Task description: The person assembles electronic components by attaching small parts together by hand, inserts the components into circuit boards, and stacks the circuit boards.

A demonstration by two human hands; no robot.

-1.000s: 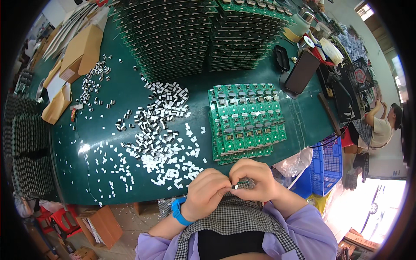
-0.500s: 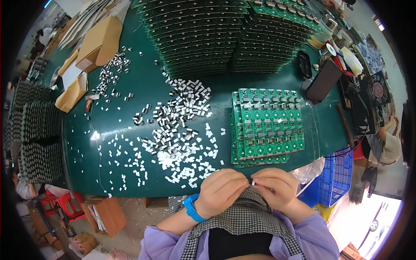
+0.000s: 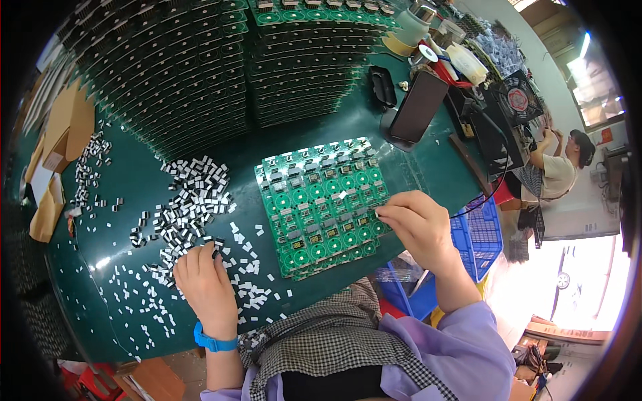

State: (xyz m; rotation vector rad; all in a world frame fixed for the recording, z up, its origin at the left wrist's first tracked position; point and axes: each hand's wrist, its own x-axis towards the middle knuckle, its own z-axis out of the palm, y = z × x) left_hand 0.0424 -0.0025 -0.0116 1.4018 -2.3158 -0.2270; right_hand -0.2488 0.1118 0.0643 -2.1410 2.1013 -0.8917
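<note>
My left hand point(image 3: 206, 284), wearing a blue wristband, reaches into the near edge of a pile of small black-and-white block components point(image 3: 194, 190). Its thumb and index finger are pinched on one of these blocks, a dark side showing at the fingertips. At the right edge of a green circuit board panel point(image 3: 284, 257), my right hand point(image 3: 421, 226) pinches a small part with a whitish end, mostly hidden by the fingers. The panel carries rows of round outlines and small displays and lies on top of another. A loose white piece point(image 3: 343, 195) rests on it.
Tall stacks of circuit boards point(image 3: 167, 80) stand at the back. White slips point(image 3: 144, 301) are strewn over the green table point(image 3: 414, 174). A phone point(image 3: 419, 107) leans at the right, near a black tray point(image 3: 382, 87). A blue crate point(image 3: 478, 234) sits below the table; another person point(image 3: 558, 167) is farther right.
My hands, together in front of my body before, have parted: the left went to the component pile, the right to the board's edge. The whole view has turned and shifted right.
</note>
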